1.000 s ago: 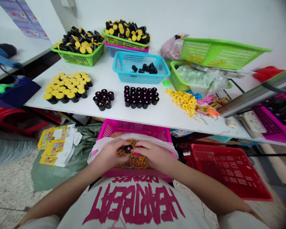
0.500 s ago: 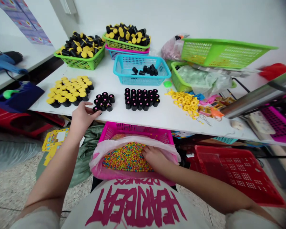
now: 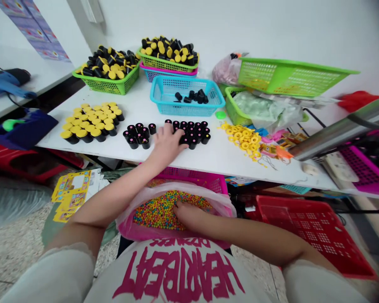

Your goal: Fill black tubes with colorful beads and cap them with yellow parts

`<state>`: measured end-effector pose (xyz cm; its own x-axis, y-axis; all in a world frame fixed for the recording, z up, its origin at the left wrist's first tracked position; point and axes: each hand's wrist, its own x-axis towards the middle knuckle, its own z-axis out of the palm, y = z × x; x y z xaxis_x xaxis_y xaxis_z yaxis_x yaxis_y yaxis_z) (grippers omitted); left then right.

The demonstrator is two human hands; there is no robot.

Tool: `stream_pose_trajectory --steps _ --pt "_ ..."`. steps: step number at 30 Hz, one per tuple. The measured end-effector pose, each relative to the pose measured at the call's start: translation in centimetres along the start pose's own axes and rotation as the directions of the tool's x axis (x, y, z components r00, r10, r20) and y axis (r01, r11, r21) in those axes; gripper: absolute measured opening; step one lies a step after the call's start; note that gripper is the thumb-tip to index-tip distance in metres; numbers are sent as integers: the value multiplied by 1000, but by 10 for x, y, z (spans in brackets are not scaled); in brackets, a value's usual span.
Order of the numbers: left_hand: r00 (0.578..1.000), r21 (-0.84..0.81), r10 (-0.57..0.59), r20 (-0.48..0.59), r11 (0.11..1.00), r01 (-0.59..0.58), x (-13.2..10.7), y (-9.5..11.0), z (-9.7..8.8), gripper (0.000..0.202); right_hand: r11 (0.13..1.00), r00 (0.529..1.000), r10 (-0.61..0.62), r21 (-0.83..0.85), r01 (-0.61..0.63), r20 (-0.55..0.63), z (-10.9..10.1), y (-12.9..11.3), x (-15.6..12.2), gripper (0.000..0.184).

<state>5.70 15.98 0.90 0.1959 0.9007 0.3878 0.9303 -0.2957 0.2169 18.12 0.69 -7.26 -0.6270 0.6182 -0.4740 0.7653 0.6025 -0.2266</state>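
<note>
My left hand (image 3: 166, 145) is over the left side of a block of small black cylinders (image 3: 194, 134) with pink spots on top, its fingers apart and touching them. A smaller group of the same cylinders (image 3: 137, 135) stands upright just left of that hand. My right hand (image 3: 189, 215) is sunk into many small coloured beads (image 3: 158, 210), with most of its fingers hidden. The beads lie in a pale pink plastic bag (image 3: 124, 223), which sits in a pink basket (image 3: 219, 184) in front of my body.
Yellow-capped black cylinders (image 3: 93, 120) stand at the table's left. Behind are a green basket (image 3: 113, 86) of the same kind and a blue basket (image 3: 186, 110) with loose black cylinders. Yellow plastic rings (image 3: 244, 139) lie to the right. A metal pole (image 3: 334, 130) slants across the right side.
My left hand has moved right, from the small group of black cylinders to the larger block. My right hand has shifted left and slightly down within the beads.
</note>
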Motion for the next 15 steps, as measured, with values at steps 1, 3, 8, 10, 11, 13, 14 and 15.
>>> stream_pose_trajectory --steps 1,3,8,10,11,13,14,15 --pt "999 6 40 26 999 -40 3 12 8 44 1000 1000 -10 1 10 -1 0 -1 2 35" --pt "996 19 78 51 997 -79 7 28 22 42 1000 1000 -25 3 25 -6 1 -1 4 33" --pt "996 43 69 55 997 -72 9 39 32 40 999 999 -34 18 35 -16 4 2 2 32" --pt "995 51 82 49 995 -84 8 39 30 45 999 999 -33 26 33 -15 4 3 1 31" --pt "995 58 88 47 994 -90 7 40 30 48 999 999 -33 29 33 -14 4 3 1 31" --pt "995 78 91 40 993 -94 5 41 30 50 999 999 -37 35 37 -13 5 4 1 30" --pt "995 89 90 37 992 -93 4 41 30 48 999 999 -39 37 40 -13 5 4 1 30" --pt "995 97 89 35 991 -92 4 42 31 45 998 999 -41 38 41 -14 5 4 2 30"
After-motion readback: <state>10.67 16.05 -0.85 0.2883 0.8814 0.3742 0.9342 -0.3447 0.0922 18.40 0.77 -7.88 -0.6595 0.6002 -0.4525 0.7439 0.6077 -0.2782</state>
